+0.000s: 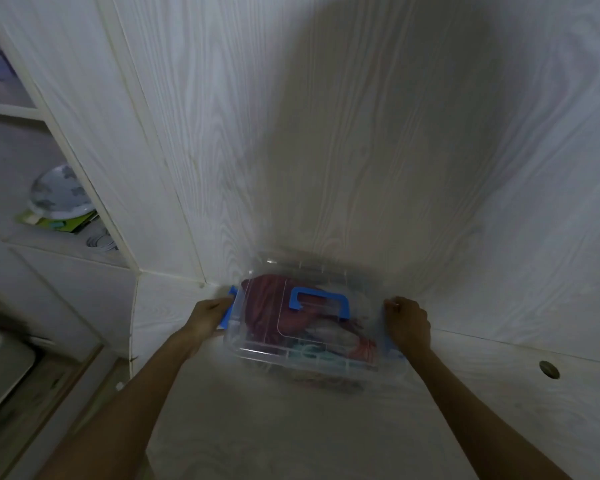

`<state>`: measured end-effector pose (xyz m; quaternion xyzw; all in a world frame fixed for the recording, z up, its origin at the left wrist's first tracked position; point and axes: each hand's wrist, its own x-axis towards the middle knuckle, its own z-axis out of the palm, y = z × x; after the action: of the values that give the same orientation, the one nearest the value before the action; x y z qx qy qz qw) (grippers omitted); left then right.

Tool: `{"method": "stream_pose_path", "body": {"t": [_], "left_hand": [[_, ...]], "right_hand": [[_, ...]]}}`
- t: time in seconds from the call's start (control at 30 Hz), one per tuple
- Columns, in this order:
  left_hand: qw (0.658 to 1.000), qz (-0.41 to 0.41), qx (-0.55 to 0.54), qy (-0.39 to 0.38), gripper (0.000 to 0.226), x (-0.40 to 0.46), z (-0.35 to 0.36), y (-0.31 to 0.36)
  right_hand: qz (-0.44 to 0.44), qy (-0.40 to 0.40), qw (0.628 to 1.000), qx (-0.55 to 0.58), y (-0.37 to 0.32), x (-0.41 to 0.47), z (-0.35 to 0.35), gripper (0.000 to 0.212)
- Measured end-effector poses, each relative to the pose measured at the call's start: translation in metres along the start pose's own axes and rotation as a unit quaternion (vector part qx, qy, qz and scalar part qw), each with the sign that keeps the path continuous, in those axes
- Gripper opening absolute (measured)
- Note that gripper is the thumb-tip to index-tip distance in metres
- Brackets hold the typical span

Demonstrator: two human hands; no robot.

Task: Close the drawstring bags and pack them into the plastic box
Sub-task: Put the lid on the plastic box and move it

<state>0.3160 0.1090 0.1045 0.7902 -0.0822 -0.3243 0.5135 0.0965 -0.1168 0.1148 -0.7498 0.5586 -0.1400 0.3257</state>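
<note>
On the bench (291, 427), against the wall: one plastic box (305, 327), lid on, one blue handle (321, 301).
Bags inside: red (267, 306) and teal (309, 353) cloth, count unclear.
Left hand (210, 317): grasping the blue latch (230, 308).
Right hand (407, 323): curled round the box's right end.
Shelf: one plate (59, 194).

A clear plastic box (312, 341) at lower centre has a bright blue handle (321, 301) on its lid and a blue latch (230, 308) on its left end. Dark red fabric (267, 303) and pale teal fabric (309, 351) show through it. The table (291, 427) and wall panels (326, 133) are white with grey wood grain. At the left, a white plate (59, 195) bears grey-blue blotches above something green (63, 223).
</note>
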Motion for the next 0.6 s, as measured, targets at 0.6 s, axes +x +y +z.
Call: {"method": "stream_pose_path", "body": {"t": [0.6], "left_hand": [[0.995, 0.047, 0.056, 0.067, 0.044, 0.007, 0.012, 0.013]], "right_hand": [[0.005, 0.085, 0.992, 0.09, -0.003, -0.02, 0.009, 0.042]]}}
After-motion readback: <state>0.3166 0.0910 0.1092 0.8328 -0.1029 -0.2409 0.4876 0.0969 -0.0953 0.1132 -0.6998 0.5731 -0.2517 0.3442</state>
